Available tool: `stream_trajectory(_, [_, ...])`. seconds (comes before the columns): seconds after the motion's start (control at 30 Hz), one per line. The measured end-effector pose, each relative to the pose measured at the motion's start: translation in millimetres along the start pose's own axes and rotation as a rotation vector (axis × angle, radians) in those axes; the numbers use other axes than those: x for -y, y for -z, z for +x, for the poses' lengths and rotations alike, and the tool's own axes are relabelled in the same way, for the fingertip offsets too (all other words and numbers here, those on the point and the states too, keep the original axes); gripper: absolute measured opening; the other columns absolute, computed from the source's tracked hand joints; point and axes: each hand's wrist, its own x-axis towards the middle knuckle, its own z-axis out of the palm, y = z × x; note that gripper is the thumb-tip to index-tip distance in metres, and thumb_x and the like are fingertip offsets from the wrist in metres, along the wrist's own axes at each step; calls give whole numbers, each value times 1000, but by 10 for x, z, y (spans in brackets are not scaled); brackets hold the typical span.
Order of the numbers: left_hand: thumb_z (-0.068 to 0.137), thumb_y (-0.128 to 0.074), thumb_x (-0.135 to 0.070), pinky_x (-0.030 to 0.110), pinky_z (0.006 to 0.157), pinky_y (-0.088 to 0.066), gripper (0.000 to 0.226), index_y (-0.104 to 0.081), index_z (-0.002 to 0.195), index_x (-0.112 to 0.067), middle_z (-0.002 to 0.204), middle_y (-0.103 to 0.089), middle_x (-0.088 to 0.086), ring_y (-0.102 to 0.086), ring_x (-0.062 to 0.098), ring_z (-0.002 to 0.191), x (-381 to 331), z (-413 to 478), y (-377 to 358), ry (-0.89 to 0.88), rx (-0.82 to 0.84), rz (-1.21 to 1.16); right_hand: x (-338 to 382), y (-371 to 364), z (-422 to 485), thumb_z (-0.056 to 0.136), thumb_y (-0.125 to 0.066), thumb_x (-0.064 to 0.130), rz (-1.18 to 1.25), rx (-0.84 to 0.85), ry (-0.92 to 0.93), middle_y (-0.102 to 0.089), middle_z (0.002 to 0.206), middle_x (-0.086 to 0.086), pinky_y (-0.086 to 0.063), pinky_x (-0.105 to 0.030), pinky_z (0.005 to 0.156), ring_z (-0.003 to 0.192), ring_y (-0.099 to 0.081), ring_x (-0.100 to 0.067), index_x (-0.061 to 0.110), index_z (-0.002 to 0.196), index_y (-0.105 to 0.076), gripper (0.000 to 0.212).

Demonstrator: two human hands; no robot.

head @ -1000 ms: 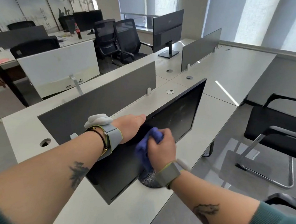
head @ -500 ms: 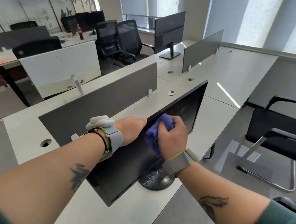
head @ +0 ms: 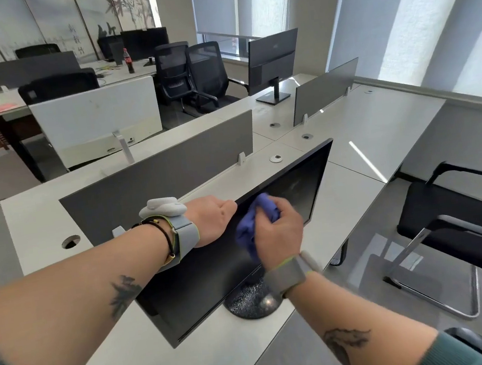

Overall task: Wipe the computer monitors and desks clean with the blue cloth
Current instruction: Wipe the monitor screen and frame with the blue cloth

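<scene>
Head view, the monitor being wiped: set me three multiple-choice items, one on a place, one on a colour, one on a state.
1. Where is the left hand?
A. on the top edge of the near monitor
B. flat on the desk
C. on a chair's armrest

2. What colour is the cloth?
A. red
B. yellow
C. blue

3. How is the right hand?
A. open and empty
B. gripping the bunched cloth against the screen
C. curled in an empty fist

Answers:
1 A: its knuckles sit over the monitor's upper rim.
2 C: blue folds show beside the right hand's fingers.
3 B: the fingers are curled round the cloth, which lies against the dark screen.
</scene>
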Motion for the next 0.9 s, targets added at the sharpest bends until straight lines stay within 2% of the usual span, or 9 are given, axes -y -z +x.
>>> stream_trajectory(0.1, [106,-29,-31,32,64,-28,46,-37,66,-11,66,-44,3,-43,29,74,-8,-9,16,-12,-16,-8,43,-34,-265,81,-61,15,6,136,94,-67,72,7,-50,-24,65,69,-62,-8,27,84,-69,14])
stream_trajectory(0.3, [107,-25,-35,38,84,-47,47,-42,69,-12,82,-54,12,-56,37,86,-29,-44,43,-2,-10,2,43,70,440,84,-61,9,13,-144,-142,-58,61,6,-47,-29,59,58,-58,-15,25,70,-60,21])
stream_trajectory(0.4, [107,-26,-35,38,87,-48,47,-52,80,-8,94,-61,16,-58,39,94,-21,-58,51,-11,0,19,35,-28,194,82,-63,13,-17,-92,-70,-57,62,5,-47,-32,59,59,-54,-14,23,70,-58,16])
stream_trajectory(0.5, [107,-26,-33,37,84,-47,44,-44,74,-12,95,-60,15,-57,39,95,-24,-45,49,-37,-9,27,12,-68,-12,79,-62,17,-48,18,-10,-56,61,4,-47,-35,58,59,-54,-18,21,71,-55,12])
stream_trajectory(0.57, [108,-25,-31,38,82,-47,42,-40,73,-14,89,-57,12,-56,38,90,-15,-31,37,-50,5,48,10,-26,222,81,-63,15,-70,-53,-75,-58,64,3,-48,-34,60,61,-56,-19,23,72,-55,15])
stream_trajectory(0.63, [106,-25,-27,35,70,-40,40,-36,70,-14,74,-47,5,-46,31,75,3,14,19,-43,19,35,20,73,537,84,-64,16,-71,-138,-163,-58,66,2,-49,-34,63,64,-58,-21,23,74,-56,15])
stream_trajectory(0.7, [104,-26,-22,34,68,-34,34,-34,72,-15,73,-42,4,-37,26,74,-16,84,32,-35,55,-4,15,146,664,85,-63,16,-83,-143,-191,-56,66,3,-47,-33,64,64,-56,-21,19,76,-57,11])
stream_trajectory(0.8, [106,-27,-18,34,82,-37,28,-48,89,-11,100,-56,14,-47,29,91,-195,164,94,-14,113,-59,2,73,372,82,-61,20,-94,-31,-107,-59,67,2,-49,-34,61,64,-59,-21,20,78,-59,5])
stream_trajectory(0.9, [106,-32,-18,31,84,-36,28,-58,105,-8,121,-59,17,-53,33,111,-527,336,78,-65,107,37,-10,63,271,80,-63,19,-58,-4,-115,-63,71,1,-50,-35,64,69,-60,-21,20,81,-62,2])
